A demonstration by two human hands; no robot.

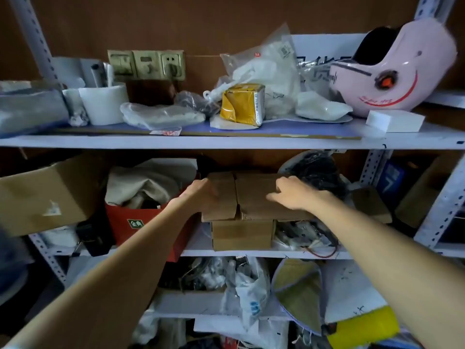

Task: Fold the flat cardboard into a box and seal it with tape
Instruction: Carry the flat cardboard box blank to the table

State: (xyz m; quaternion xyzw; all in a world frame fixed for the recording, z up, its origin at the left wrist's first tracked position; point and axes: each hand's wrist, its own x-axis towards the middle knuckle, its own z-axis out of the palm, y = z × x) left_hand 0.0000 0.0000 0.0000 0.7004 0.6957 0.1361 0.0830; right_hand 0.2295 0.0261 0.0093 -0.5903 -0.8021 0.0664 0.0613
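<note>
Left hand (202,193) sits against the left edge of the cardboard (251,197); its fingers are blurred, so I cannot tell whether they curl round that edge. My right hand (294,195) lies palm down on top of the cardboard, fingers loosely bent and touching it, gripping nothing. The cardboard lies flat on a small box (241,234) on the middle shelf (251,253). Just left of it I see a red box (125,222) stuffed with cloth, and a big carton (45,195) beyond that. A black bag (317,172) sits behind my right hand. On the upper shelf stand a yellow packet (242,104), a white cup (104,104) and a pink helmet (400,69).
</note>
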